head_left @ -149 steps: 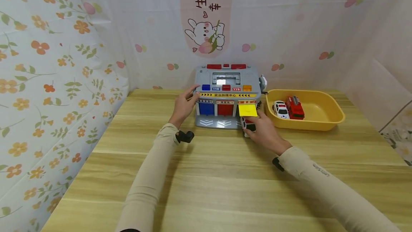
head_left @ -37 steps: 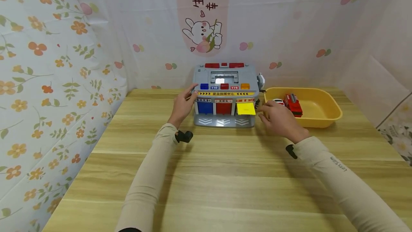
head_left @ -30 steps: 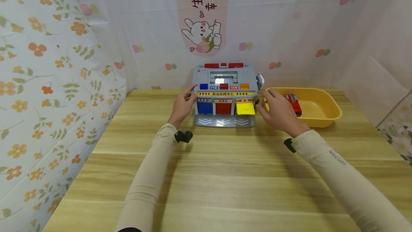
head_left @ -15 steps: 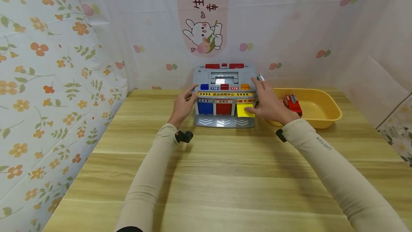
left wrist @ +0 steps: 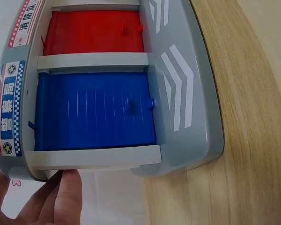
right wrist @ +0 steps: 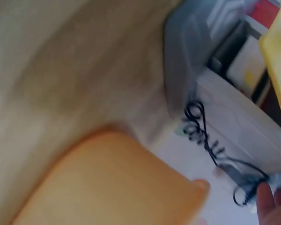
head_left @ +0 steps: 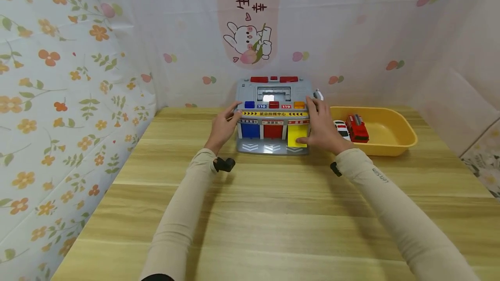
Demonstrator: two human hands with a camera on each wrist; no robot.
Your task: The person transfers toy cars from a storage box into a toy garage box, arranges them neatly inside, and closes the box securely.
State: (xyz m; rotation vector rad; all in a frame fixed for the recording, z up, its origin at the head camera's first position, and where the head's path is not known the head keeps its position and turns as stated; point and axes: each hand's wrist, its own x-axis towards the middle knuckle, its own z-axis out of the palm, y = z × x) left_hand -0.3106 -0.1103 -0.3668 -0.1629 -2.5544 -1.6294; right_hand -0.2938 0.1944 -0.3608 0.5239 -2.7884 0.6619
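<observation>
A grey toy emergency station (head_left: 248,91) stands at the back of the table, its blue door (left wrist: 93,112) and red door (left wrist: 91,33) closed. My left hand (head_left: 224,130) holds the station's left side, fingers at the roof edge and side wall. At the opposite corner, my right hand (head_left: 325,129) has its fingers on the roof edge while the thumb presses on the yellow door (head_left: 295,133), which slopes outward over the right bay. Behind that door, the right wrist view shows part of a white toy vehicle (right wrist: 247,65) inside the bay.
A yellow basin (head_left: 384,150) stands right of the station, holding a white toy car (head_left: 341,129) and a red toy fire truck (head_left: 357,129). A coiled black cord (right wrist: 196,129) hangs along the station's right side. Patterned cloth covers the wall behind.
The right hand has left the white toy vehicle, moved up from beside the basin to the station's right corner, and pressed the yellow door lower. The left hand has stayed in place.
</observation>
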